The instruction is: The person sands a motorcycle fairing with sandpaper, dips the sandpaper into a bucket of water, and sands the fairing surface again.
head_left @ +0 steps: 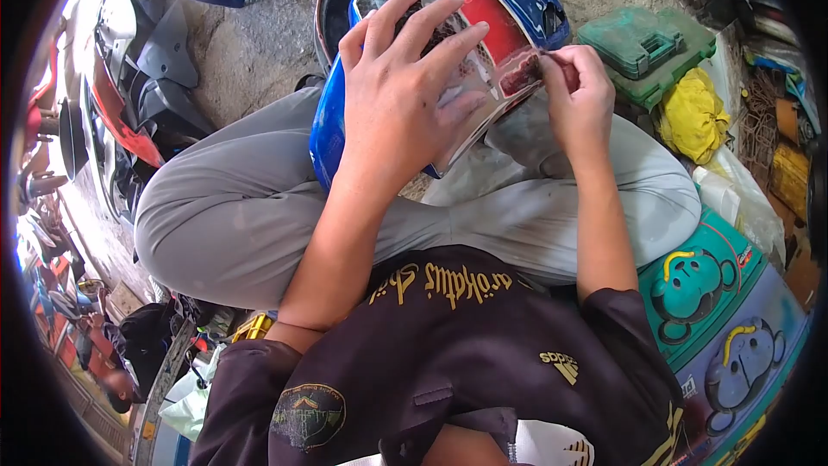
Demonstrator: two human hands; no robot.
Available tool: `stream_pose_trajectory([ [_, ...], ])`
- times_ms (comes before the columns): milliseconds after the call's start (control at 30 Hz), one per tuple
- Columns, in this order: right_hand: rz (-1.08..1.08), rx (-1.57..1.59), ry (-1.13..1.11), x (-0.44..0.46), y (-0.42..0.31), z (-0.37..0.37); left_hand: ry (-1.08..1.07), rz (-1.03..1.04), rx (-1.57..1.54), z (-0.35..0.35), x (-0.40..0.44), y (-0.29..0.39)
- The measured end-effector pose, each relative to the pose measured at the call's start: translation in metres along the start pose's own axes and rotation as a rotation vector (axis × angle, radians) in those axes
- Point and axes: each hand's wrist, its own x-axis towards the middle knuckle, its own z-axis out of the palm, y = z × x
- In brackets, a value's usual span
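A curved panel (492,22) in red, white and blue, with scuffed grey patches, rests across my lap and tilts away from me. My left hand (401,78) lies over its left and middle part, fingers spread and pointing up and right. At the panel's right edge my right hand (582,86) is closed, thumb and index finger pinched beside a dark red patch (520,74). What the pinch holds, if anything, is too small to make out. Behind the panel is a dark round basin (325,13), partly hidden.
On the right are a green case (634,39), a yellow cloth (694,115) and a teal mat with bear shapes (720,237). Dark and red body panels (164,47) stand at the left. A person (121,384) shows at the lower left.
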Motion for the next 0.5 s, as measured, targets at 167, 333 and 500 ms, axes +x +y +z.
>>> stream_pose_trajectory([
  [167, -0.216, 0.025, 0.005, -0.002, 0.005, 0.004, -0.006, -0.005, 0.005, -0.001, 0.0, 0.0],
  [333, -0.377, -0.085, -0.081, 0.003, 0.006, -0.003, -0.007, -0.007, -0.003, -0.001, 0.0, 0.001],
  [500, -0.323, -0.056, -0.064, -0.007, -0.007, -0.002, -0.013, -0.004, 0.007, 0.0, 0.0, 0.001],
])
